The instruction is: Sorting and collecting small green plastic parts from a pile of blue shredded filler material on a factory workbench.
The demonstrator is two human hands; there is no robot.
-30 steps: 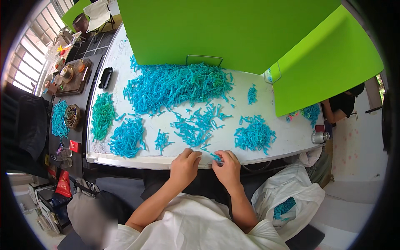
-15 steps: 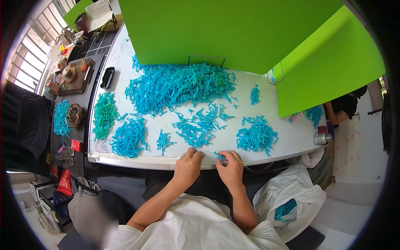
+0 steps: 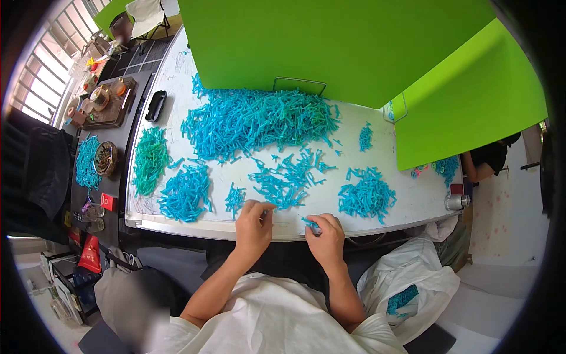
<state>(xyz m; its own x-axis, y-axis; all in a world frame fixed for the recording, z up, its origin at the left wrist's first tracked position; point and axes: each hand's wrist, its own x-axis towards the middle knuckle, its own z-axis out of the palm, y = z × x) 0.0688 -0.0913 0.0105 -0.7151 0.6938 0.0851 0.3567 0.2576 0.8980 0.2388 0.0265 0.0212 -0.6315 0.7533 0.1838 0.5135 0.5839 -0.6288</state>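
My left hand (image 3: 253, 227) is at the table's front edge with its fingers curled together; whatever they may hold is too small to make out. Close beside it lies a small heap of blue plastic pieces (image 3: 234, 199). A looser, spread-out heap (image 3: 283, 186) of the same small forked pieces is just beyond my hands. My right hand (image 3: 326, 237) is closed on a blue plastic piece (image 3: 308, 222), one end of which sticks out from the fingertips. To the right of that hand is another heap of blue pieces (image 3: 368, 194).
A large blue mound (image 3: 253, 124) fills the table's middle, below a green partition (image 3: 336, 47). Further left are a blue heap (image 3: 186, 194), a green heap (image 3: 150, 162) and a black tray (image 3: 155, 106). A white sack (image 3: 436, 277) stands at the right. Beyond the partition, a person's arm (image 3: 469, 167) shows.
My left hand has moved left, away from the right hand and toward the small heap. My right hand stays nearly in place with its blue piece. The whole view has shifted slightly.
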